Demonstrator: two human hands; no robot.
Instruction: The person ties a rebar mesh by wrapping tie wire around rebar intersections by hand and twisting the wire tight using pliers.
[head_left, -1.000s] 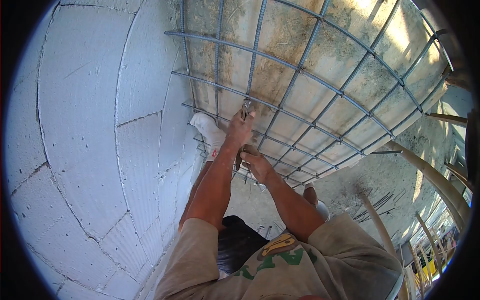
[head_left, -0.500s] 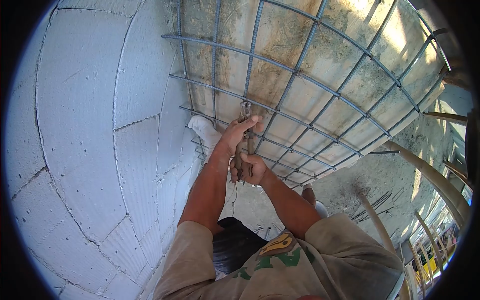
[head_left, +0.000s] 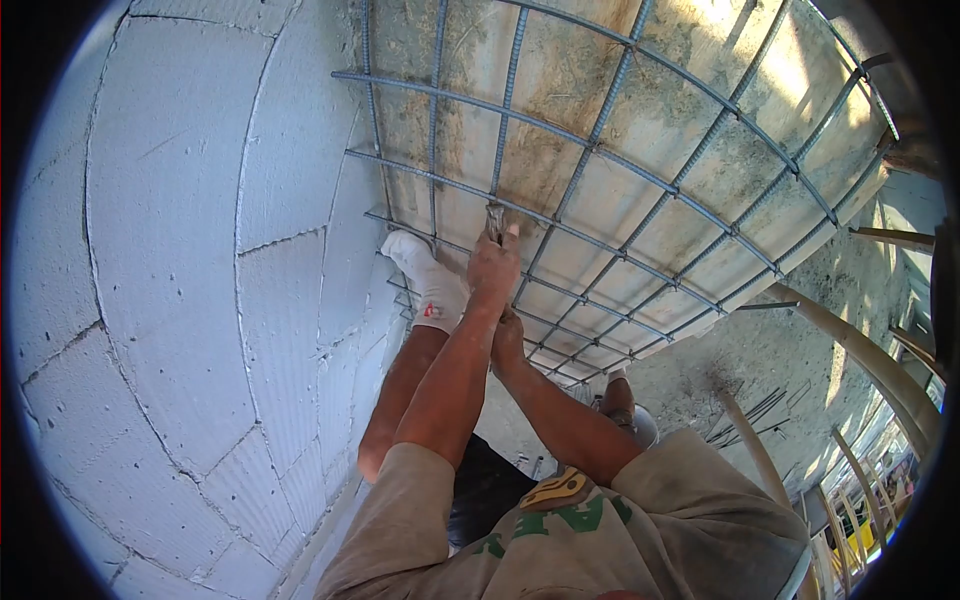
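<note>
Now the left hand (head_left: 494,267) clasps pliers (head_left: 495,220), handles newly obscured; grip of the right hand (head_left: 507,342) unclear.

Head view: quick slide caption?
Left grip holds a pincer-like metal tool near a crossing of the grey steel rebar grid beside a pale block wall.

The left grip (head_left: 494,264) hides most of the pliers (head_left: 495,217).

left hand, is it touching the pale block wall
No, the left hand grips a metal tool by the steel bar grid, apart from the pale block wall.
</note>
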